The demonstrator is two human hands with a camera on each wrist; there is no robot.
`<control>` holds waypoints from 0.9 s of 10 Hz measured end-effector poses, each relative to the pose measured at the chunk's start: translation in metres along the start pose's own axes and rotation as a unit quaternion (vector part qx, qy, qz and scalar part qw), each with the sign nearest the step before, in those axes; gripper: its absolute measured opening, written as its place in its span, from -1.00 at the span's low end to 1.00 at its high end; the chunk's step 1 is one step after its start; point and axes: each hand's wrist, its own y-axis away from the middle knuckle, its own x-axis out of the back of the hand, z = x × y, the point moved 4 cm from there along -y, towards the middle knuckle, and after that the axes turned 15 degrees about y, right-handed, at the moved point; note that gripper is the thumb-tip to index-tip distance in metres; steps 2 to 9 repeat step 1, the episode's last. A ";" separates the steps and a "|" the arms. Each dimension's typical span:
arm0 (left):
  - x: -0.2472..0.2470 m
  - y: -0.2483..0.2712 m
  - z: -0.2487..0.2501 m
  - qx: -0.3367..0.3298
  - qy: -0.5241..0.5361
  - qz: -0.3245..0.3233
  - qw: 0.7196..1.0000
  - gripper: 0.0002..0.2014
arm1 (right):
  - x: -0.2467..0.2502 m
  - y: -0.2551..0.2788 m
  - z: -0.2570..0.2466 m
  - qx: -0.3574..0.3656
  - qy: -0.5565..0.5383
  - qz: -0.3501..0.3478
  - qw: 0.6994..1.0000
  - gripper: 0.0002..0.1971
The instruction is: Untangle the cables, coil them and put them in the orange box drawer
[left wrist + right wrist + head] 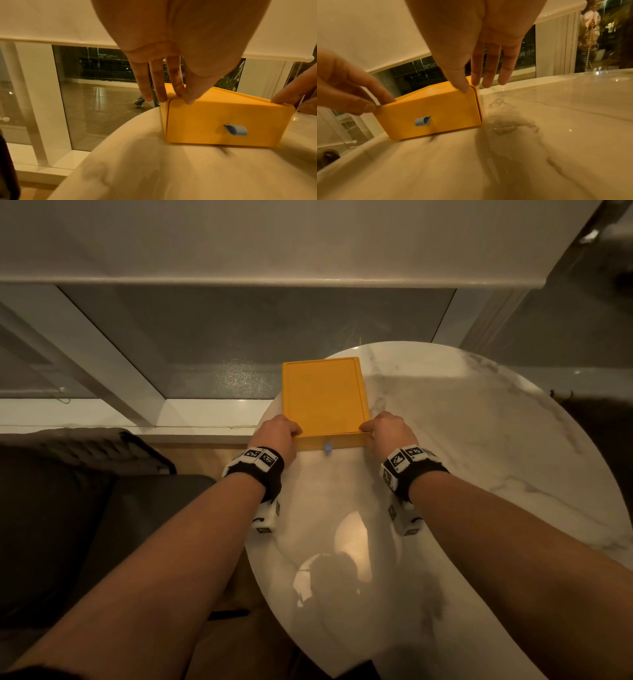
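The orange box point(325, 395) lies flat near the far left rim of the round marble table point(462, 474). Its drawer front faces me, pushed in flush, with a small blue pull tab point(327, 447) in the middle. My left hand point(279, 429) holds the near left corner, thumb on the top edge, fingers down the side point(154, 93). At the near right corner my right hand point(385, 429) holds the same way, thumb tip point(464, 89) on the corner. The tab point(237, 129) point(423, 120) shows in both wrist views. No cable is in view.
A window with a white frame point(102, 371) and a lowered blind point(308, 241) stands just behind the table. A dark seat point(68, 525) sits at the left beside the table's rim. Bare marble stretches to the right of the box and in front of it.
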 end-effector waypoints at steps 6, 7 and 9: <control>-0.008 0.005 0.000 0.009 -0.019 -0.013 1.000 -0.63 | 0.001 0.010 0.004 0.038 0.025 -0.006 0.999 -0.58; -0.008 0.005 0.000 0.009 -0.019 -0.013 1.000 -0.63 | 0.001 0.010 0.004 0.038 0.025 -0.006 0.999 -0.58; -0.008 0.005 0.000 0.009 -0.019 -0.013 1.000 -0.63 | 0.001 0.010 0.004 0.038 0.025 -0.006 0.999 -0.58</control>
